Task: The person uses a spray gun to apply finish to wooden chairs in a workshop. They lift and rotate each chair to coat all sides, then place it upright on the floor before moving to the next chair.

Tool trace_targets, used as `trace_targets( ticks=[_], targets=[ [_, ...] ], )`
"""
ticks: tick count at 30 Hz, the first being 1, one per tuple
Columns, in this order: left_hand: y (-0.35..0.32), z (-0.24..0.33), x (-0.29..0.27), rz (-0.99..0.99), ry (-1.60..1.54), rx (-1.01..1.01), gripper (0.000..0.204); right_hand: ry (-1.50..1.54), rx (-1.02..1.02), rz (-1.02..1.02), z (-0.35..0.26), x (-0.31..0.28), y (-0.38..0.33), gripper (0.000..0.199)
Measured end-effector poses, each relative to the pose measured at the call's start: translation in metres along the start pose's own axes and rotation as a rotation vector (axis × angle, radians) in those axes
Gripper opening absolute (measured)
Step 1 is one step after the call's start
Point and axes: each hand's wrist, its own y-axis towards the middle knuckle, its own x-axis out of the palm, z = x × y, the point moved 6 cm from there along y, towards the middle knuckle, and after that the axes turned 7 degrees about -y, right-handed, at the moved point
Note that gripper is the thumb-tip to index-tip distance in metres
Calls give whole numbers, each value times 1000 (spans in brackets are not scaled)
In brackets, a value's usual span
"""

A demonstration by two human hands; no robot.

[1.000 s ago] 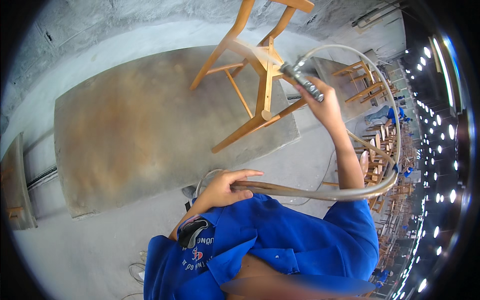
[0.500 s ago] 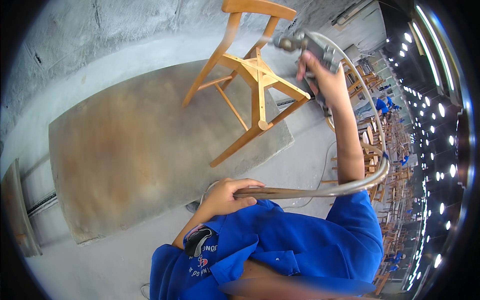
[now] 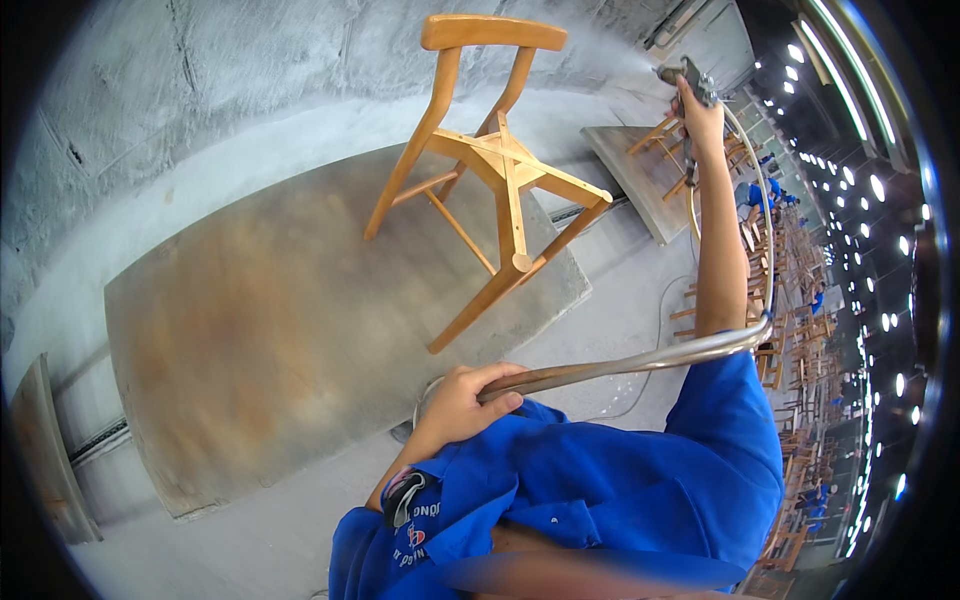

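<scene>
My right hand [image 3: 703,120], at the end of a stretched-out arm, is wrapped round a metal spray gun [image 3: 692,82]. A pale mist spreads leftward from the gun's nozzle, above and right of a wooden chair frame [image 3: 511,178]. The chair has a curved top rail, crossed slats in place of a seat pad, and stands on a large stained board [image 3: 250,330]. Close to my body, my left hand [image 3: 468,402] grips a bundle of hoses [image 3: 600,372]. From there the hoses run right and bend up toward the gun.
A second board [image 3: 640,175] with a chair on it stands beyond the first. Another panel [image 3: 50,455] is at the far left. A grey wall [image 3: 270,70] rises behind. Rows of chairs and people in blue fill the right side. A thin hose lies on the floor.
My right hand has carried the spray gun away from the chair's back, up and to the right. Mist now shows at the nozzle. My left hand keeps its grip on the hoses.
</scene>
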Motion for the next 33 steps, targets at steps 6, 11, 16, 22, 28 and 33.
trace_targets(
  ticks=[6,11,16,22,28,33],
  targets=[
    [-10,-23,3,-151,-32,-90,38,-301,-13,-10,67,-31,-87,36],
    [-26,-42,20,-248,-164,-318,42,-728,-146,59,115,-64,-179,39],
    [-29,-55,59,-264,-154,-465,47,-830,14,-408,180,-47,-266,40],
    [-42,-67,108,-315,-129,-594,48,-523,271,-682,242,-42,-343,37],
    [-71,-61,139,-182,-351,-616,43,-292,286,-652,214,-74,-341,36],
    [-96,-43,105,-318,-289,-627,46,-289,-50,-332,95,-100,-344,26]
  ],
)
